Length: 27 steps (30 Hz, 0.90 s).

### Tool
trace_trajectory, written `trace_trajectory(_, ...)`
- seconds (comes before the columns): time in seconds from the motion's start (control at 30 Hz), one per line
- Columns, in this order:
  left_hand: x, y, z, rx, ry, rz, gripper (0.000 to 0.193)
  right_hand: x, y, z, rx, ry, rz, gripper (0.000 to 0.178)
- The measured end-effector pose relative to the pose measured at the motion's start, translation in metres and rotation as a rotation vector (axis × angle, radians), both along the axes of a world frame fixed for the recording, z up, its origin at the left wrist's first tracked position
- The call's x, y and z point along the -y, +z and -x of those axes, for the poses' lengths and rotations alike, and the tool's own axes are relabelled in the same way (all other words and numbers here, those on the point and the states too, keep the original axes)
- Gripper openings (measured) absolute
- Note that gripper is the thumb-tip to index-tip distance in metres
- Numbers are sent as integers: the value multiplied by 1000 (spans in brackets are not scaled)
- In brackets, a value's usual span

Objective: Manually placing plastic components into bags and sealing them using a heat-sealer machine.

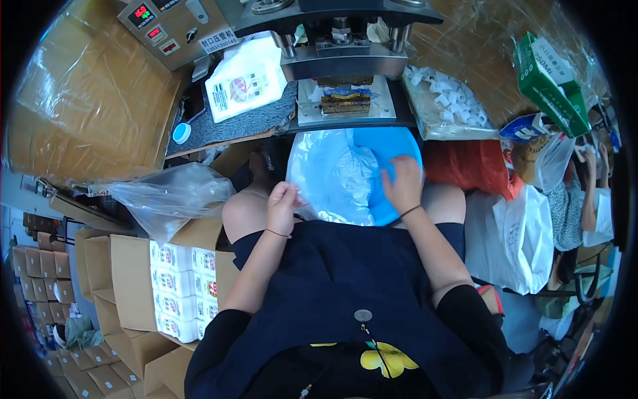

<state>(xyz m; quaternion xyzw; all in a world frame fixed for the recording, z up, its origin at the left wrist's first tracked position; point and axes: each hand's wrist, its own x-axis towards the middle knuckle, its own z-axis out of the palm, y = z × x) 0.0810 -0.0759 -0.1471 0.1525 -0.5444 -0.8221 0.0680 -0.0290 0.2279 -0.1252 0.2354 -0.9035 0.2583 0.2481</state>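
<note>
On my lap rests a round blue basin (390, 141), with a shiny whitish plastic bag (339, 176) spread over its left and middle part. My left hand (284, 207) is closed in a pinch at the left edge of the bag; a pale bit shows by its fingertips. Over the basin's right side hovers my right hand (403, 186), slightly blurred, its thumb and fingers apart with nothing seen in them. Straight ahead stands a press machine (342, 56), its metal base plate (385, 100) carrying a brown and blue block below the raised head.
White printed pouches (246, 80) lie on a grey mat, near a blue-rimmed cap (181, 133). Right of the press, small white spouts (458, 100) fill a tray. An open carton (133, 282) of white packs stands at left; a white sack (512, 239) and another person's arm (589, 193) are at right.
</note>
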Motion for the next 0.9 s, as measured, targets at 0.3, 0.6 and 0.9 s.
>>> trace_trajectory(0.3, -52, 46, 34, -412, -316, 920, 19, 63, -58, -11, 718, 269, 869, 26)
trace_trajectory(0.6, -46, 38, 88, 115, -584, 1534, 45, -144, -20, 45, 729, -68, 1322, 22)
trace_trajectory(0.9, 0, -29, 217, -121, -301, 1775, 49, -107, 0, 54, 165, -240, -84, 14)
